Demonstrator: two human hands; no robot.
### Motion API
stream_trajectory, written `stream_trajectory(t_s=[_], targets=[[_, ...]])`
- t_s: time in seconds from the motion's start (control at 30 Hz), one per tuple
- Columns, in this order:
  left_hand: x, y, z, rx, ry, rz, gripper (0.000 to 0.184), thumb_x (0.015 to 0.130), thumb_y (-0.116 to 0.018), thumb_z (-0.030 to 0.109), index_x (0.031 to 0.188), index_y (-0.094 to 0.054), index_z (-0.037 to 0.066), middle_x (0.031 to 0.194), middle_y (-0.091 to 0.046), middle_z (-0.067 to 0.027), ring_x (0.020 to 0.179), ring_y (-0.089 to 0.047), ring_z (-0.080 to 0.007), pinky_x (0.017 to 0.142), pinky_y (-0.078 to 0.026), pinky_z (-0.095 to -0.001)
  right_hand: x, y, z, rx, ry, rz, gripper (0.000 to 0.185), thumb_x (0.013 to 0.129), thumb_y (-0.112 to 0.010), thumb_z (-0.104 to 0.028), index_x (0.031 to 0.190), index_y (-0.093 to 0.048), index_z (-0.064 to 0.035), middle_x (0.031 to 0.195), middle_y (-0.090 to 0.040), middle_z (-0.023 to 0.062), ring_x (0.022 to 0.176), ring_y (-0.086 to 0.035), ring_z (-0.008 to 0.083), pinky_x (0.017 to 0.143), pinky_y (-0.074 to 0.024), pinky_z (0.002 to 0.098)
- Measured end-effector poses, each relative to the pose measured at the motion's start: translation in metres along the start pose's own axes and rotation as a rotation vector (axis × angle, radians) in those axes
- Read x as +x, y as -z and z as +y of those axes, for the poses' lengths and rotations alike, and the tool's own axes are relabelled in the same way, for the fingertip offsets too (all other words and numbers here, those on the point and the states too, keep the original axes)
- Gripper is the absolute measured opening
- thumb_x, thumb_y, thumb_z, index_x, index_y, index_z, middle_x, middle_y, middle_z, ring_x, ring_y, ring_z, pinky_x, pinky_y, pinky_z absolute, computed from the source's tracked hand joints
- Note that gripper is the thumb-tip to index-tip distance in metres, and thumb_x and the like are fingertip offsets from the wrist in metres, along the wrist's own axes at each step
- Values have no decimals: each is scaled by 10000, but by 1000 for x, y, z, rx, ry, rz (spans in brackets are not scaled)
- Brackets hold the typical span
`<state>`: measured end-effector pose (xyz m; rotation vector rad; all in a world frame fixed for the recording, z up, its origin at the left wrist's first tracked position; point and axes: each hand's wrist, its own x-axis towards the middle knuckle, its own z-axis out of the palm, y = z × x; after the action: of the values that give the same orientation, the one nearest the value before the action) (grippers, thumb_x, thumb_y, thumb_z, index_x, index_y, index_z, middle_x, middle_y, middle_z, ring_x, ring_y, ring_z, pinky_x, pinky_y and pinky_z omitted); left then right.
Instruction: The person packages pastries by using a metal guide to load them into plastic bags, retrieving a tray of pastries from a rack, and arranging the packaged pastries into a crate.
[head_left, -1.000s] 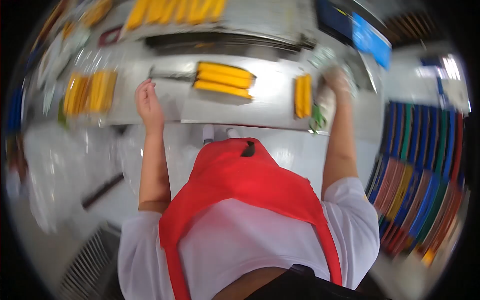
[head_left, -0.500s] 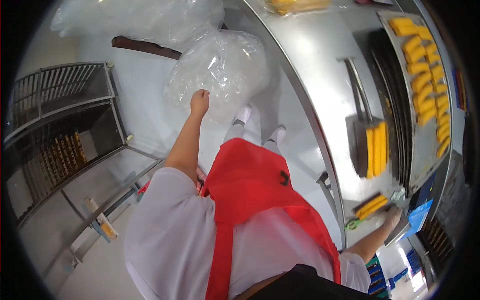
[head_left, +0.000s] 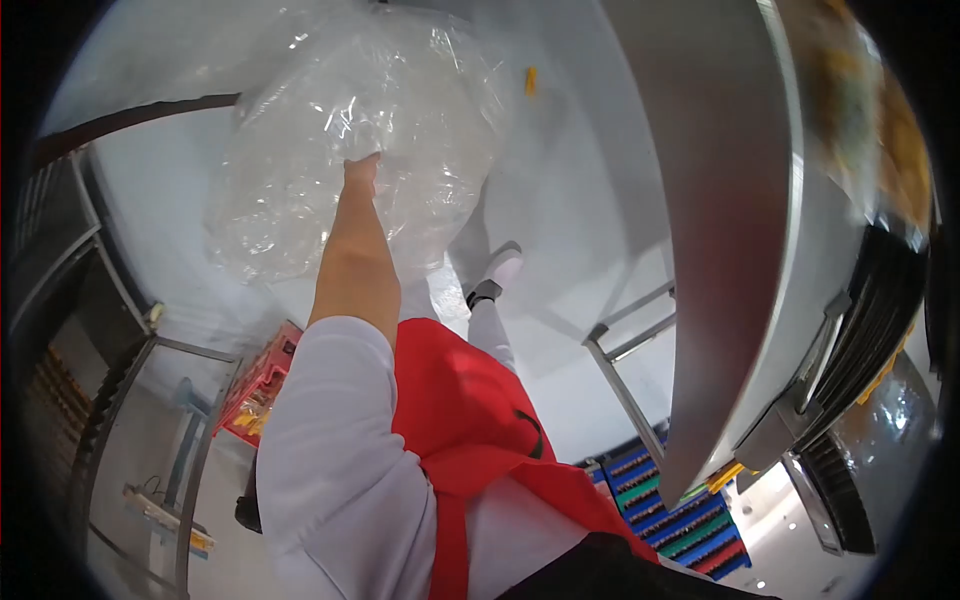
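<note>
My left hand (head_left: pixel 361 172), at the end of an outstretched arm, is closed against a large, puffed-up clear plastic bag (head_left: pixel 420 110). The fingers seem to grip its film, though their tips are partly hidden. The bag is pale and shiny, filling the upper left above the floor. My right hand is out of view.
A steel table (head_left: pixel 720 200) runs down the right, with a stack of dark trays (head_left: pixel 850 330) on it. A yellow piece (head_left: pixel 531 80) lies on the floor. At left stand a metal rack (head_left: pixel 110 290) and a red crate (head_left: pixel 262 385). Colored crates (head_left: pixel 680 520) are stacked below.
The view has swung and moved closer to the bag, which now looks larger. My left hand has moved with it. My right hand, earlier at the table beside green-handled scissors, has left view.
</note>
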<state>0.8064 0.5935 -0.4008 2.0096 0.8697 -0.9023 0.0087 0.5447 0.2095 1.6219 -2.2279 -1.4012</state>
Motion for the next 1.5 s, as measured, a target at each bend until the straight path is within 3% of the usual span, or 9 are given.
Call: stream_trajectory(t_s=[0.2,0.33,0.47,0.63,0.83,1.0,1.1,1.17,1.5], targets=[[-2,-8,-4,-306,-142,-289,363,797,-573,157,1117,-495,5,821,-563,-101,722,-561,-169,632,-456,-302,-39,-4,-116,-129,477,-670,235,805,-451,-213,833,-604,-38,843,-584,190,769,-554,342,700,-446,421],[-86,61,38,-791,168,-349,310,822,-462,118,1117,-497,27,629,-381,9,560,-447,-118,596,-431,-283,11,36,-252,-406,1229,-389,236,807,-450,-221,836,-605,-45,840,-586,184,757,-554,338,693,-444,418],[-200,167,78,-864,-32,-789,487,809,-454,59,1287,-372,98,624,-377,23,549,-416,-97,610,-413,-258,-51,166,-435,1017,890,-961,270,832,-603,-259,1004,-572,-53,826,-572,-1,674,-527,61,571,-427,181],[-374,225,128,-631,-407,-918,407,838,-467,45,1243,-432,72,699,-447,34,623,-446,-68,663,-422,-260,-166,285,-520,1662,972,-1186,469,806,-606,-312,1170,-501,-36,1025,-577,84,938,-535,162,755,-419,274],[-478,250,140,-192,-1072,-1083,368,851,-493,53,1219,-475,47,853,-543,10,710,-496,-56,677,-425,-221,-193,369,-478,1530,1633,-734,437,745,-694,-244,1072,-537,-1,847,-591,49,746,-555,128,624,-423,215],[-507,250,124,180,-1260,-1321,447,854,-518,74,1288,-412,71,1039,-538,-30,821,-523,-86,709,-426,-224,-209,386,-401,1406,1621,-692,287,747,-661,-116,985,-545,-6,767,-562,28,664,-522,106,560,-415,202],[-535,241,105,-107,-1278,-1485,506,847,-525,70,1322,-353,92,1170,-494,-65,955,-537,-155,766,-443,-257,-216,383,-382,1942,1400,-537,324,751,-640,-96,1040,-518,-14,763,-556,47,580,-499,112,489,-398,240],[-553,234,90,-419,-792,-1824,549,841,-545,61,1338,-321,127,1247,-451,-85,1063,-501,-208,834,-441,-316,-213,382,-372,2482,1086,-269,312,765,-608,-85,1049,-498,-18,850,-556,82,637,-513,127,519,-423,257],[-637,202,52,-413,-833,-1688,448,859,-559,204,1268,-392,128,1225,-475,-122,1014,-553,-246,773,-507,-326,-181,311,-278,2650,1118,-25,220,756,-603,-86,952,-526,-23,805,-573,55,637,-514,120,577,-433,253]])
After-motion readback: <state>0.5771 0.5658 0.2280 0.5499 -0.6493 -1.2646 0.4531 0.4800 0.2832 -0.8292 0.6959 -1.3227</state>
